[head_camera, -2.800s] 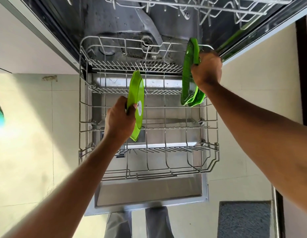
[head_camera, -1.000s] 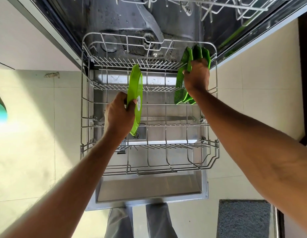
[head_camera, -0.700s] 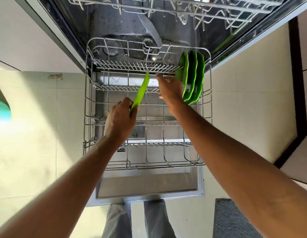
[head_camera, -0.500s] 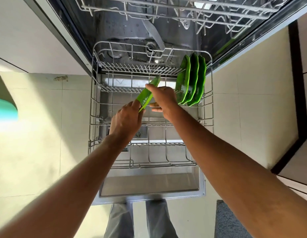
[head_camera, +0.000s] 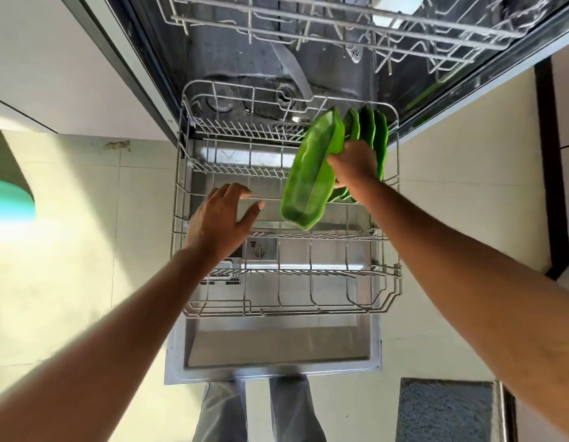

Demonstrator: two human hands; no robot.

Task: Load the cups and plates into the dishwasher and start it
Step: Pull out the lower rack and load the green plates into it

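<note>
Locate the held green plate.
Head view, right of centre: right hand grips the green plate above the lower wire rack, left of three racked green plates.

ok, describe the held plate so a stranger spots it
Find the pulled-out lower rack of the dishwasher; three green plates stand on edge in its far right corner. The held plate is left of them, the only one tilted, gripped by the right hand.

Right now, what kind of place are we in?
Most likely a home kitchen: an open dishwasher with its lower rack pulled out, green plates standing in it, and a pale tiled floor with a grey mat.
</note>
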